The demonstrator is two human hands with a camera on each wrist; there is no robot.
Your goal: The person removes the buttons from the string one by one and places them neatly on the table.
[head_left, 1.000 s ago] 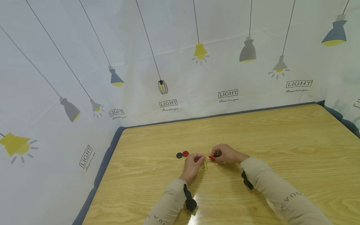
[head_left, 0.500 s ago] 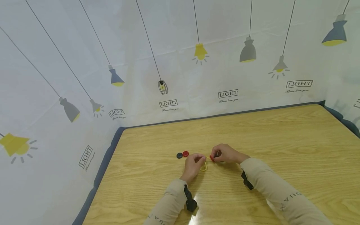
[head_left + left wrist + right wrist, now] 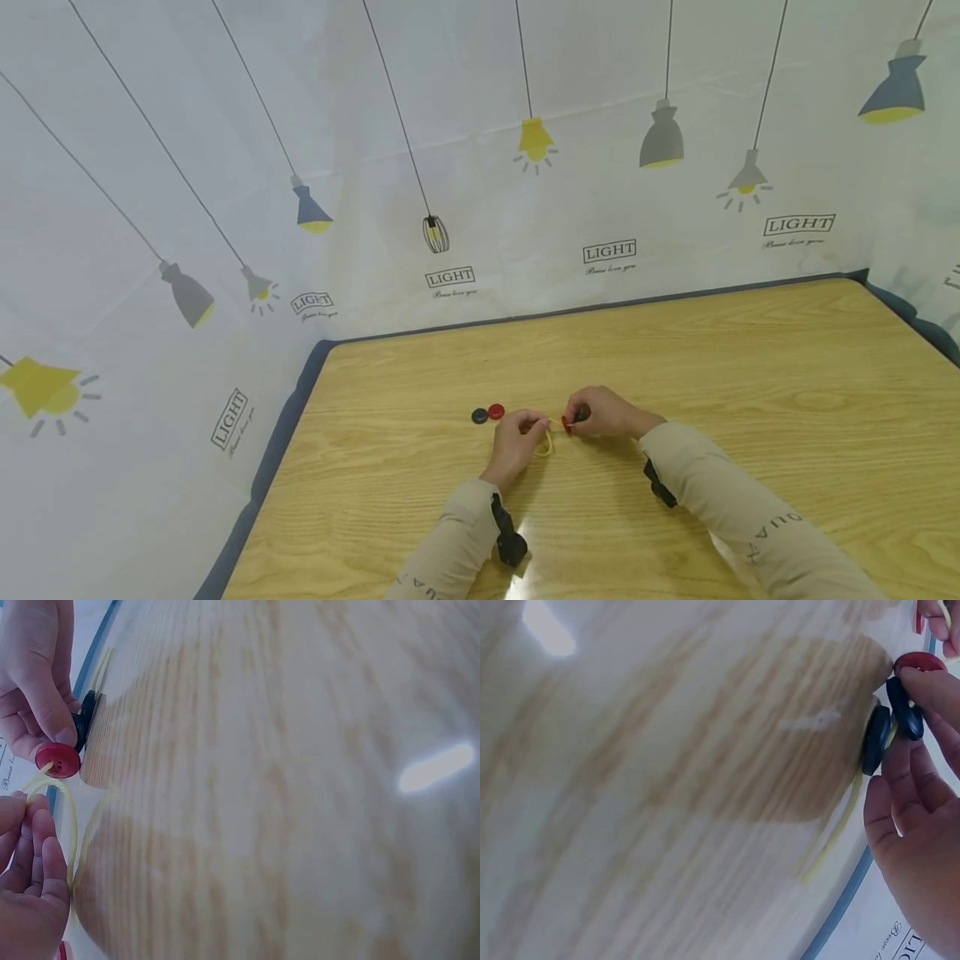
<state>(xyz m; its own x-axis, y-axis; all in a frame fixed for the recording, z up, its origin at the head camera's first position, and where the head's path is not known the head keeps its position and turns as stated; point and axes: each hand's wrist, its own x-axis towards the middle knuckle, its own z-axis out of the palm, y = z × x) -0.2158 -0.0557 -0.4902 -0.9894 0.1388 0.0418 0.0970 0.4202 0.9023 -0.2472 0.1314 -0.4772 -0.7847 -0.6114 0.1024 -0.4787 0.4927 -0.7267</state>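
Light wood-grained tabletop spreads out on all sides of the red button, glossy enough to throw back a white glare on the near side of it, toward the left. Well beyond the red button the table meets a white wall covering — printed with hanging lamps in grey, blue and yellow, and with the word LIGHT boxed above a line of script. The same print runs down the left side and shows again at far right. Blue edging borders the table, left of the red button and behind it.

The red button itself is pinched between thumb and fingers of the right hand, a yellow cord passing through its face. Just left of it, the left hand grips that cord between thumb and fingertips, a loop drooping below. On the other side of the red button two dark buttons sit on the cord — its tail trailing past them. Farther left lie a loose red button and a loose dark button, side by side.
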